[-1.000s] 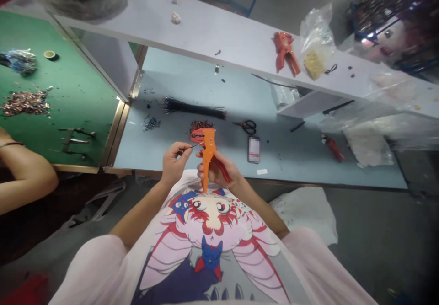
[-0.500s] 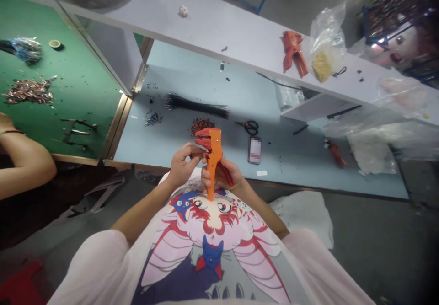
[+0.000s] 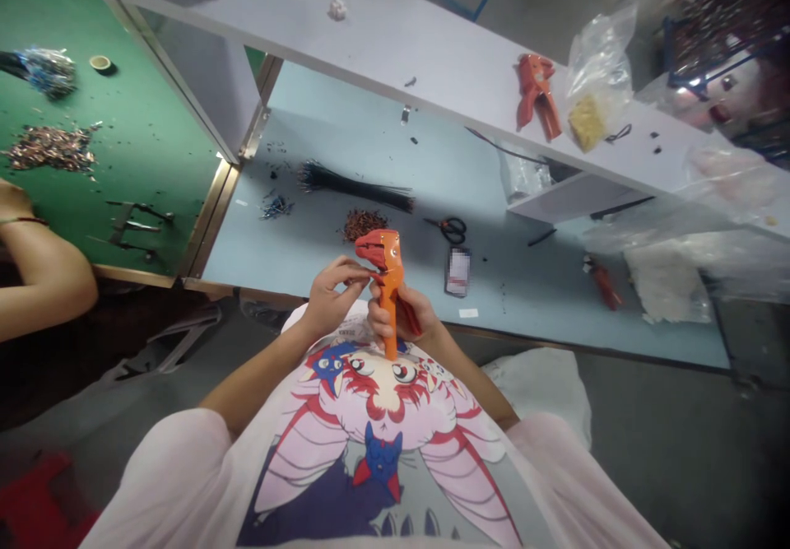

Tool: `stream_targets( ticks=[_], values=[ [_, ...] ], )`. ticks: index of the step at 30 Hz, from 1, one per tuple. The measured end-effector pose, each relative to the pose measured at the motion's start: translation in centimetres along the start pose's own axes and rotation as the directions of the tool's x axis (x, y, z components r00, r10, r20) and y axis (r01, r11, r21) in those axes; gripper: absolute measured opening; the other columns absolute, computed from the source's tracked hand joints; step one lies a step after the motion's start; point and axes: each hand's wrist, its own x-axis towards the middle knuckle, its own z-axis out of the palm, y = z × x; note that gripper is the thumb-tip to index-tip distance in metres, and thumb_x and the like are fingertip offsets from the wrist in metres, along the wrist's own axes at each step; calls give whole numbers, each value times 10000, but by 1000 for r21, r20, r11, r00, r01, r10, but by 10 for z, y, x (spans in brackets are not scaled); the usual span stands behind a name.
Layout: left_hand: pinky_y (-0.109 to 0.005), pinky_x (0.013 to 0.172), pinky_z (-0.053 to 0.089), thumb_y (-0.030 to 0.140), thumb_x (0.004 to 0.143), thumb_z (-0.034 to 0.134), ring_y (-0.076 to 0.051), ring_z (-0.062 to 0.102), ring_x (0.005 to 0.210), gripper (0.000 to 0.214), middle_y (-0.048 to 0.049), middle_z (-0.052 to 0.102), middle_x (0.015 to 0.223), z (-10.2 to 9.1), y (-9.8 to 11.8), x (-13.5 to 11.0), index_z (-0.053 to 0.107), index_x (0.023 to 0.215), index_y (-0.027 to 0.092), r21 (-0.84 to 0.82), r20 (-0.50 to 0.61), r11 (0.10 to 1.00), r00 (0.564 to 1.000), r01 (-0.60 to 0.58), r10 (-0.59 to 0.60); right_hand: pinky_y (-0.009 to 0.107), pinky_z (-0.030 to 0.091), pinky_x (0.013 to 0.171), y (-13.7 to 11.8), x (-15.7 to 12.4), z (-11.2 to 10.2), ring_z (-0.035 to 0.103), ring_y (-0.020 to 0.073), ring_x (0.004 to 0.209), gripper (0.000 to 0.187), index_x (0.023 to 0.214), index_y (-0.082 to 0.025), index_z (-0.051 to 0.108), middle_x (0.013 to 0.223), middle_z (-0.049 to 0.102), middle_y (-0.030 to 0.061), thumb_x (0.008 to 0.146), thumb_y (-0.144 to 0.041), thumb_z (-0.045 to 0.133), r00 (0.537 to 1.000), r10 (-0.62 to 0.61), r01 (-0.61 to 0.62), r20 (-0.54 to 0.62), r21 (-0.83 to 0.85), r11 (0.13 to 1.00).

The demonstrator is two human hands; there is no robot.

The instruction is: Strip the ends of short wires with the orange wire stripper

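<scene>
An orange and red wire stripper (image 3: 391, 273) stands upright in front of my chest, its red jaws pressed together and pointing left. My right hand (image 3: 423, 314) is wrapped round its handles, with fingers curled over the orange grip. My left hand (image 3: 333, 295) pinches thumb and fingertips together right beside the tool, just below the jaws. Whatever lies between those fingertips is too small to make out. Behind the stripper, a heap of copper-coloured clippings (image 3: 364, 225) lies on the blue bench, near a bundle of black wires (image 3: 355, 187).
Black-handled scissors (image 3: 453, 229) and a phone (image 3: 457, 272) lie right of the clippings. Another red stripper (image 3: 603, 283) rests farther right; an orange one (image 3: 538, 96) is on the raised shelf (image 3: 444, 59). A co-worker's arm (image 3: 46, 269) reaches over the green bench at left.
The stripper's jaws, apart before, have come together. The tool has shifted slightly right in my right hand, while my left hand keeps its pinch beside it.
</scene>
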Motion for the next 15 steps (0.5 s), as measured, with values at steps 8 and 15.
stream_targets(
  ticks=[8, 15],
  values=[
    [-272, 666, 456, 244, 788, 592, -150, 584, 753, 111, -48, 652, 802, 2, -3, 3, 696, 772, 209, -9, -29, 999, 999, 34, -34, 270, 503, 426, -2, 3, 9, 428, 85, 411, 277, 904, -217, 410, 588, 459, -59, 918, -488, 353, 997, -4, -1, -83, -61, 998],
    [-253, 644, 430, 254, 796, 593, -134, 567, 713, 115, -34, 659, 787, 4, -15, 6, 696, 804, 203, 2, -6, 992, 992, 127, -127, 253, 501, 403, -1, 13, -1, 372, 79, 378, 349, 888, -213, 420, 559, 420, -64, 970, -441, 168, 994, 3, -1, -112, 18, 1000]
  ],
)
